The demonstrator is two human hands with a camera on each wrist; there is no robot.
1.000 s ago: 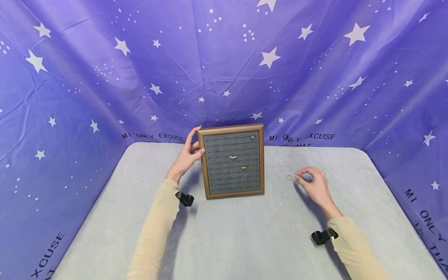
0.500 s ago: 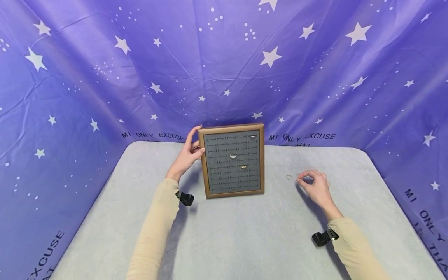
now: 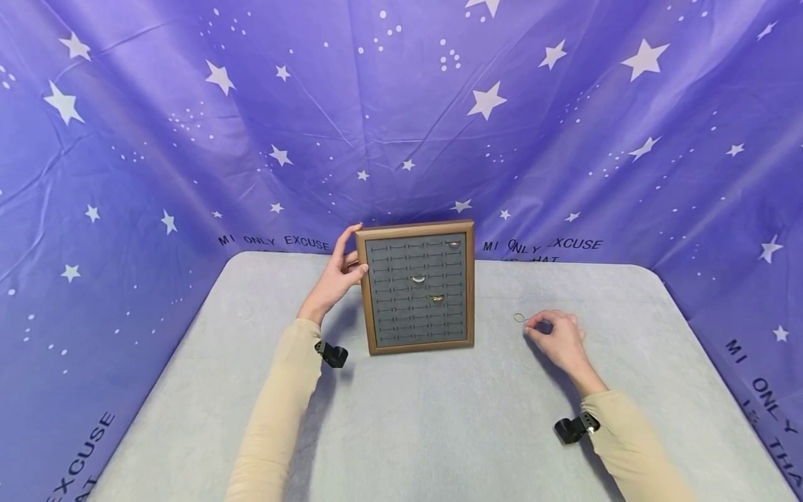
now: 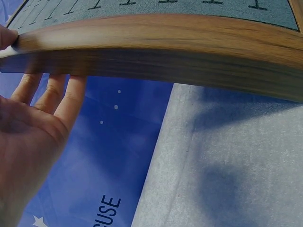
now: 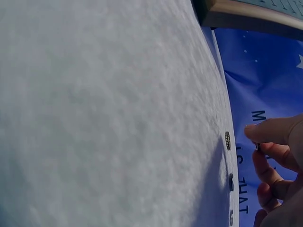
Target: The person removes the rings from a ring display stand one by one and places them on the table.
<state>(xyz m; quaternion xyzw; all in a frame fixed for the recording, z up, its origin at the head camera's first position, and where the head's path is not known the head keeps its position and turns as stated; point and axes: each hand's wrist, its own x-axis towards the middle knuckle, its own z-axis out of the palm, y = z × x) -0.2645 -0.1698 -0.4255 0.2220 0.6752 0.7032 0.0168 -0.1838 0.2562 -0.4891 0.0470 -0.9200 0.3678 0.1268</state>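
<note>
A wood-framed ring display board [image 3: 389, 321] with a grey slotted pad stands tilted up on the table. Three rings sit in its slots: a silver ring [image 3: 418, 279], a gold ring [image 3: 437, 298] and a ring [image 3: 453, 244] in the top right corner. My left hand [image 3: 331, 282] grips the frame's left edge, thumb in front and fingers behind, as the left wrist view also shows. My right hand [image 3: 560, 340] is just above the table, right of the board. Its thumb and forefinger pinch a small ring [image 5: 257, 146], mostly hidden by the fingers. Beside the fingertips lies a thin ring [image 3: 518, 318].
A pale grey cloth covers the table [image 3: 426, 425]. Purple-blue star-printed curtains [image 3: 351, 104] hang behind and on both sides. In the right wrist view, a patterned ring [image 5: 227, 141] lies on the table with other small rings [image 5: 231, 182] near it.
My right hand has drawn a little toward me and slightly left, its fingertips now lower beside the loose ring. The left hand and the board have kept their place.
</note>
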